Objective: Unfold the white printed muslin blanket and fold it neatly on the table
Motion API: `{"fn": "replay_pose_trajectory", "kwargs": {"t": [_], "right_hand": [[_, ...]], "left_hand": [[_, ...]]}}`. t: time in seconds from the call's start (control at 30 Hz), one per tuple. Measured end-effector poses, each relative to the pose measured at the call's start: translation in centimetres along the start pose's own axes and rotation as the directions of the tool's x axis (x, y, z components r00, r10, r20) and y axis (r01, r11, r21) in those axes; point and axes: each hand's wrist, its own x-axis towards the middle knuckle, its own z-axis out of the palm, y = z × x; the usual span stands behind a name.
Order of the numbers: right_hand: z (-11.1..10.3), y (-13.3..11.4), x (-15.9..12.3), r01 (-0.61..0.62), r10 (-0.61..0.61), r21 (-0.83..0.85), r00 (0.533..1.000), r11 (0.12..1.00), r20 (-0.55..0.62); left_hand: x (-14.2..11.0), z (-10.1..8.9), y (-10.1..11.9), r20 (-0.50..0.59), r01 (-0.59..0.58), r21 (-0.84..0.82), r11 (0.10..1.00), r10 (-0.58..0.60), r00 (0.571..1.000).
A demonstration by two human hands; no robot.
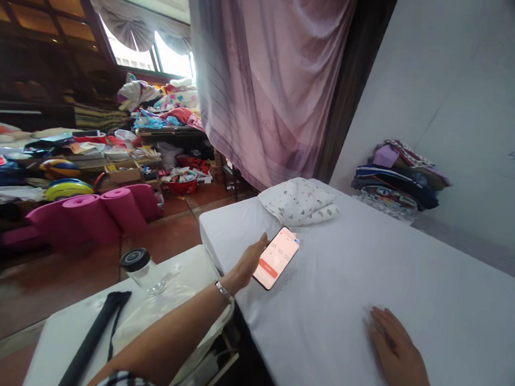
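Note:
My left hand is wrapped round the side of a smartphone. Its lit screen shows a row of zeros like a timer and a red button. Over the white-covered table, my right hand has its fingers stretched out and holds nothing; whether it touches the cover I cannot tell. Just beyond the phone lies a bundled white cloth with a small print, near the table's far left corner.
A lower white table at left bears a clear jar with a black lid, a plastic bag and a long black folded item. Pink rolled mats stand on the floor. Folded clothes are stacked by the wall.

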Motion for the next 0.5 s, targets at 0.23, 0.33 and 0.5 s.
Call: {"fn": "replay_pose_trajectory", "kwargs": {"t": [0.23, 0.33, 0.5], "right_hand": [[0.3, 0.3, 0.0, 0.022, -0.022, -0.011, 1.0, 1.0, 0.008], [0.4, 0.3, 0.0, 0.019, -0.019, -0.02, 1.0, 1.0, 0.018], [0.3, 0.4, 0.0, 0.035, -0.034, -0.031, 0.999, 0.999, 0.019]], "left_hand": [[3.0, -3.5, 0.6, -0.119, 0.189, 0.32, 0.929, -0.158, 0.98], [4.0, -4.4, 0.8, -0.141, 0.222, 0.425, 0.877, -0.178, 0.974], [5.5, -5.2, 0.8, -0.148, 0.231, 0.529, 0.817, -0.179, 0.973]]}}
